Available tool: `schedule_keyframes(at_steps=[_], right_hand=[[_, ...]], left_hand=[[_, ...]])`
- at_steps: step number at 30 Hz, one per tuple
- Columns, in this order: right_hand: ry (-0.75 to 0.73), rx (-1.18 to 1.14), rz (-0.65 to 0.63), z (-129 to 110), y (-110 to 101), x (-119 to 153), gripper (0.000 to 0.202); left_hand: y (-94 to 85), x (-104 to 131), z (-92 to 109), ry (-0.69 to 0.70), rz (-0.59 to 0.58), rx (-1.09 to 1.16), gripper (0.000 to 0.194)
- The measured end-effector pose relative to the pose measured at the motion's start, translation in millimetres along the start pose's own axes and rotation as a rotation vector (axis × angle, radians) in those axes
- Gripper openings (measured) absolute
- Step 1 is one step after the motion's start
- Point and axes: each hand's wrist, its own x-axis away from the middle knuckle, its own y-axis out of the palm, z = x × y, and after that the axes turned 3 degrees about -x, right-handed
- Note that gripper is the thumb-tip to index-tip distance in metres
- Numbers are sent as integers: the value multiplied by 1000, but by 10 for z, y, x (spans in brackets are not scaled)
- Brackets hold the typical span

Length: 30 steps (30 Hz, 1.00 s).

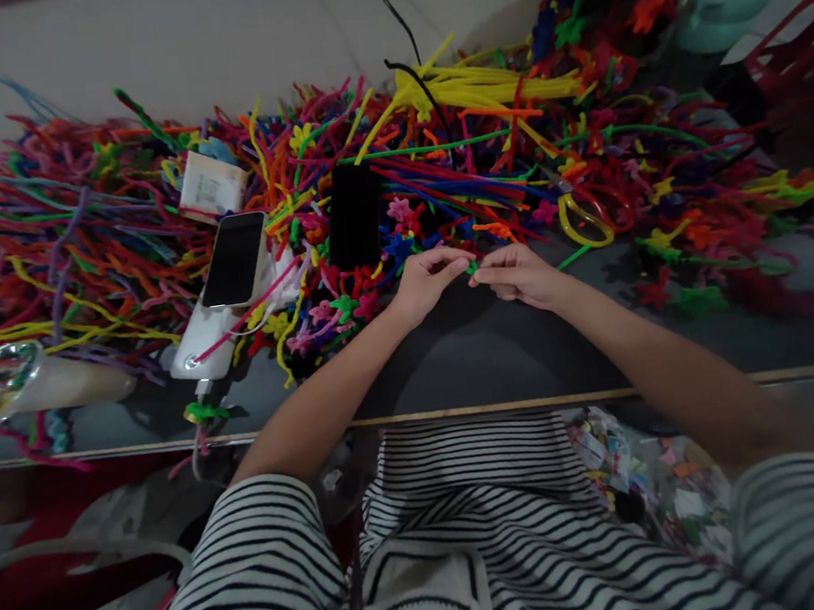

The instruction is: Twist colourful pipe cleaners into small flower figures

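Two hands met just in front of the black phone (pixel 354 216) in the head view. The left hand (pixel 428 280) and right hand (pixel 520 276) were each pinched shut on a small green pipe cleaner (pixel 472 266), held between their fingertips just above the dark surface (pixel 475 356). Beyond the phone lay a heap of coloured pipe cleaners (pixel 100 227); yellow scissors (pixel 584 219) lay to its right, a second phone (pixel 235 259) to its left. The step looked like twisting or bending the piece; the next move would call for a firm, fine fingertip turn.
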Motion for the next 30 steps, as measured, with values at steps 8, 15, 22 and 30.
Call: schedule_keyframes(at_steps=[8, 15, 22, 30], right_hand=[[-7, 42, -18, 6, -13, -4, 35], [-8, 57, -12, 28, -23, -15, 34], [-7, 51, 15, 30, -2, -13, 35], [19, 193, 3, 30, -25, 25, 39]], left_hand=[[7, -13, -31, -62, 13, 9, 35], [22, 9, 33, -88, 24, 63, 47], [7, 25, 44, -105, 29, 24, 43], [-111, -48, 117, -116, -215, 1, 55]])
